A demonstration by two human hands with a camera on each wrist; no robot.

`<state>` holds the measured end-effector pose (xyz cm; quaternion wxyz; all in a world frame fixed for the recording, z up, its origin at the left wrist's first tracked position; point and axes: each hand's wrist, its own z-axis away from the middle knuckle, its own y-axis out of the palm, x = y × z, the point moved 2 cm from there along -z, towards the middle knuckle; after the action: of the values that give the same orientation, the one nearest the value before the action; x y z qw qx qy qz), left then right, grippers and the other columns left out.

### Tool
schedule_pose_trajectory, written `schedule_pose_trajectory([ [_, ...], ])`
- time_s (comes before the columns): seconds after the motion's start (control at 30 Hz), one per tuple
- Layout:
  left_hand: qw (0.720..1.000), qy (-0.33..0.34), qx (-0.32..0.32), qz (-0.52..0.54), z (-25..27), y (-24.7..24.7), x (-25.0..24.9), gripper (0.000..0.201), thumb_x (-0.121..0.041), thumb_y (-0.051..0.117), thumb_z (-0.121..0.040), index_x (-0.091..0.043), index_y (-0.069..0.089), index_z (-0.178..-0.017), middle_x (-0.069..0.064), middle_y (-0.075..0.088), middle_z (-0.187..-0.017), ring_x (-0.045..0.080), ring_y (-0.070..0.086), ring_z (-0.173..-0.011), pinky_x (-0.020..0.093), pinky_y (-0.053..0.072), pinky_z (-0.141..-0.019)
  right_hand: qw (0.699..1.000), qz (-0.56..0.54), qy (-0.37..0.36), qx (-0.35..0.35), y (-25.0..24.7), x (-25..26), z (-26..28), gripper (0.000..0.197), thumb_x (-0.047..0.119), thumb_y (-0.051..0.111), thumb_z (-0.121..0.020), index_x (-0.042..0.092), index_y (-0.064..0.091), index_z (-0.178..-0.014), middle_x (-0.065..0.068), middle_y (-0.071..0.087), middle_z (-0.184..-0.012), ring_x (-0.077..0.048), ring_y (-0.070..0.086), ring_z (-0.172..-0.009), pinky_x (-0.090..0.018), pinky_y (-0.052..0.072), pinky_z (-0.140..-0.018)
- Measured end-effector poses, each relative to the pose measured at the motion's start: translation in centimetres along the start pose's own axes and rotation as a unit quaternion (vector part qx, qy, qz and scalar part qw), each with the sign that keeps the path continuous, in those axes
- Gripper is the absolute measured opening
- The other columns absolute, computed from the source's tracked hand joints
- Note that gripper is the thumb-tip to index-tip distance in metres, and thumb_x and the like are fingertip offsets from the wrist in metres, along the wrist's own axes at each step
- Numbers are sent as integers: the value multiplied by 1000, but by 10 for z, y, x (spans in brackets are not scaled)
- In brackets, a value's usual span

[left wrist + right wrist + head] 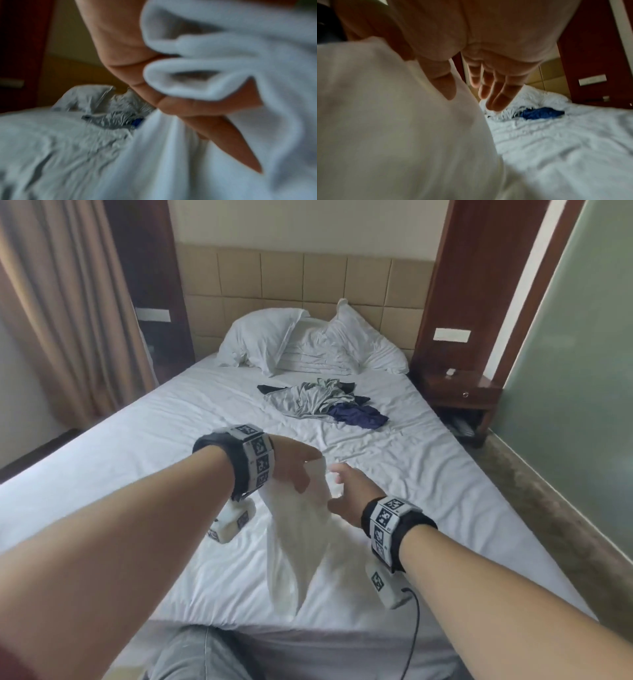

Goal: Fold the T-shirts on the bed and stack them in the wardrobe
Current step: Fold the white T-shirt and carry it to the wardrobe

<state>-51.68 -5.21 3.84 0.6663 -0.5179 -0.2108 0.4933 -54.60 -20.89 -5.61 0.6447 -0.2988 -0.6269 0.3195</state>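
Note:
A white T-shirt (308, 529) hangs bunched from my left hand (294, 467), which grips its top edge above the bed (137, 457); its lower end trails on the sheet. The left wrist view, blurred, shows my left hand (128, 54) with folds of the white T-shirt (223, 54) held in it. My right hand (346, 491) is beside the cloth with fingers spread. In the right wrist view, my right hand (488, 88) holds nothing, its thumb against the white T-shirt (385, 121). A grey T-shirt (308, 398) and a navy one (359, 416) lie crumpled further up the bed.
Two white pillows (260, 337) lean against the padded headboard (308, 278). A dark wooden nightstand (459, 392) stands right of the bed, and a beige curtain (61, 302) hangs on the left. Carpet runs along the bed's right side. My grey-trousered leg shows at the foot.

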Motion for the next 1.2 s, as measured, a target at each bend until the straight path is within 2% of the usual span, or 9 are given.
schedule_pose_trajectory([
  [0.07,994,22,19,-103,19,-21,-29,54,-14,67,-92,-27,48,-141,-5,59,-94,18,59,-76,27,44,-61,998,-20,-61,-21,-28,13,13,86,41,67,-60,45,42,-142,1,50,-135,-20,60,-113,-39,56,-91],
  [0.13,981,33,11,-191,38,-36,-53,59,-17,65,-94,-32,44,-147,0,64,-112,24,64,-91,26,41,-59,994,-16,-109,3,-50,25,27,82,33,71,-63,44,45,-140,2,54,-132,-20,63,-108,-41,59,-86],
  [0.37,970,54,-49,-233,76,-67,-83,32,-12,63,-89,-42,54,-96,-16,56,-83,5,53,-70,26,45,-65,988,-49,-117,92,-75,27,58,38,20,84,-74,26,66,-106,7,70,-98,-9,65,-89,-23,51,-78],
  [0.53,976,53,-79,-195,83,-76,-86,37,-10,64,-89,-45,53,-86,-20,54,-79,8,54,-72,25,45,-65,987,-95,-100,83,-75,0,62,76,35,90,-53,30,59,-123,4,72,-110,-14,68,-103,-42,57,-90],
  [0.67,971,34,-175,-162,80,-77,-81,22,-16,63,-91,-36,61,-100,-17,58,-93,8,53,-82,16,39,-61,994,40,-48,86,-77,-15,65,51,44,88,-64,25,71,-109,-1,71,-109,-23,66,-103,-38,53,-94],
  [0.83,976,-33,-180,-115,58,-67,-45,23,-25,71,-88,-33,68,-110,-8,65,-123,17,61,-108,33,51,-93,981,167,13,95,-86,-53,54,23,30,73,-80,16,68,-98,-5,70,-100,-27,68,-98,-30,54,-78],
  [1.0,986,-72,-141,-47,23,-47,3,24,-44,82,-81,-35,69,-99,-7,65,-95,11,58,-77,23,42,-59,983,-49,139,107,-126,-90,32,22,7,59,-72,-1,67,-92,-18,57,-69,-25,52,-45,-35,57,-58],
  [1.1,985,-90,-141,40,-2,-37,26,22,-54,82,-78,-41,66,-87,-12,62,-86,6,55,-74,26,44,-69,942,-188,183,209,-146,-92,21,25,-4,56,-65,-6,59,-89,-12,44,-58,-16,37,-41,-30,50,-51],
  [1.2,985,-106,-89,99,-36,-12,45,22,-52,84,-78,-41,66,-85,-11,66,-83,9,60,-74,26,48,-69,941,-182,212,192,-144,-107,-7,42,0,68,-57,-2,61,-99,-24,55,-77,-31,57,-63,-36,55,-65],
])
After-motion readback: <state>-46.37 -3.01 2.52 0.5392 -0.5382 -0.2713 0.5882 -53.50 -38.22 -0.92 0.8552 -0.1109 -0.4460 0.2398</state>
